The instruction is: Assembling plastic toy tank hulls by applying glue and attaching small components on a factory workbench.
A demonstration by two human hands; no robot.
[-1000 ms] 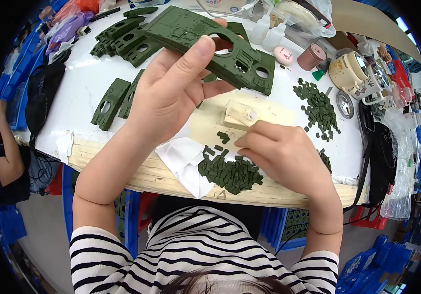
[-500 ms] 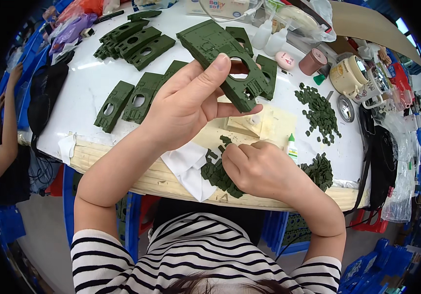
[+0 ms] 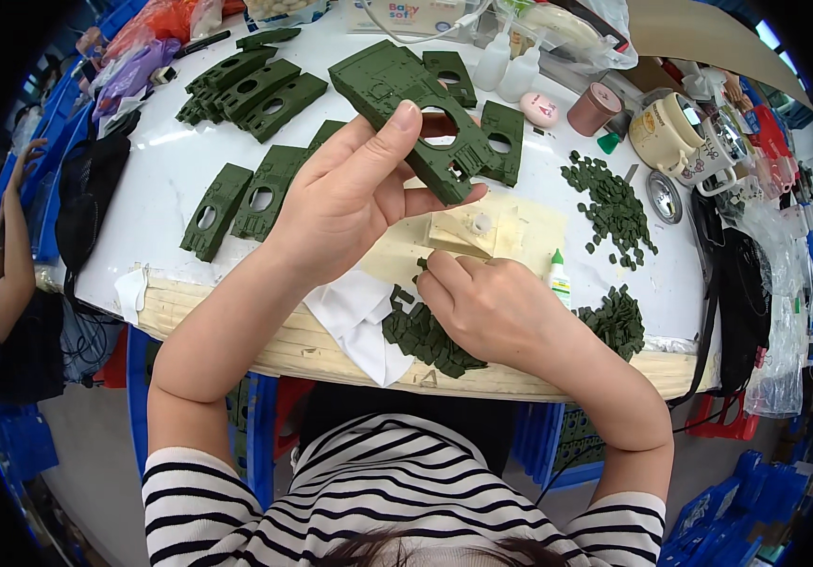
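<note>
My left hand (image 3: pixel 345 180) grips a dark green plastic model tank hull (image 3: pixel 383 80), thumb on top and fingers beneath, tilted above the table. The hull has a large round hole and a smaller opening near its lower end. Below it, my right hand (image 3: pixel 496 298) is closed in a pinch, with a small green plastic part (image 3: pixel 421 265) showing at its fingertips. Just under that hand spreads a pile of small green parts (image 3: pixel 421 335). A pale block with a white round cap (image 3: pixel 480 224) sits beyond the right hand, and a green-tipped glue bottle (image 3: pixel 559 281) stands beside it.
More green hulls (image 3: pixel 216 210) lie left and stacked at the back left (image 3: pixel 279 104). Two further part piles (image 3: pixel 608 203) are on the right, near a round metal lid (image 3: pixel 664 197) and mugs (image 3: pixel 662 137). A white cloth (image 3: pixel 359 326) hangs over the wooden edge.
My right hand has risen slightly off the pile, fingertips closed with a small part showing. The left hand has shifted a little to the left with the hull.
</note>
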